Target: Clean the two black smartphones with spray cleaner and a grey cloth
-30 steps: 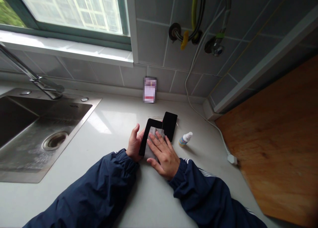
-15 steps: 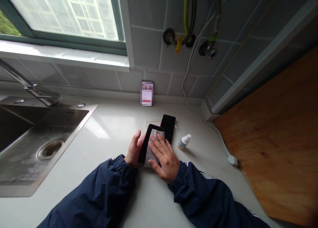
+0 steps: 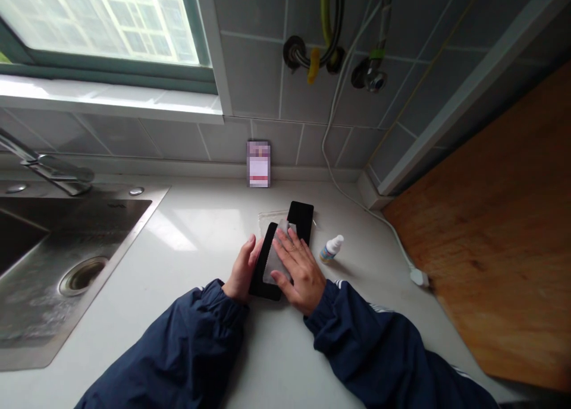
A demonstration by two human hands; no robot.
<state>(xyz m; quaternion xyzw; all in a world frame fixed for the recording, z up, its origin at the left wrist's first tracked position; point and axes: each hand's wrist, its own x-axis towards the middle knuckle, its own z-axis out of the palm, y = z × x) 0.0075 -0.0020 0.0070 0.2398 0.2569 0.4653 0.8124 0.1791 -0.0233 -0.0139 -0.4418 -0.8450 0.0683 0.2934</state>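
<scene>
My left hand (image 3: 244,271) is closed round the left edge of a black smartphone (image 3: 266,290), thumb raised along its side. On its face lies a grey cleaning cloth (image 3: 275,266) with a zigzag edge. My right hand (image 3: 300,271) holds the cloth down against the phone, its fingers stretched out over it. Behind the phone a second flat black slab with rounded corners (image 3: 301,214) lies on the counter, partly covered by the phone and my right hand. A small spray bottle (image 3: 331,248) with a white top stands upright right of my right hand.
A clear thin sheet or pouch (image 3: 266,216) lies under the black slab. Another phone (image 3: 259,165) with a lit, blurred screen leans on the wall. The steel sink (image 3: 147,219) is at left, a white cable with plug (image 3: 419,277) and wooden board (image 3: 504,248) at right.
My right hand and the cloth have slid up the phone, baring its lower end. The whole view has shifted slightly.
</scene>
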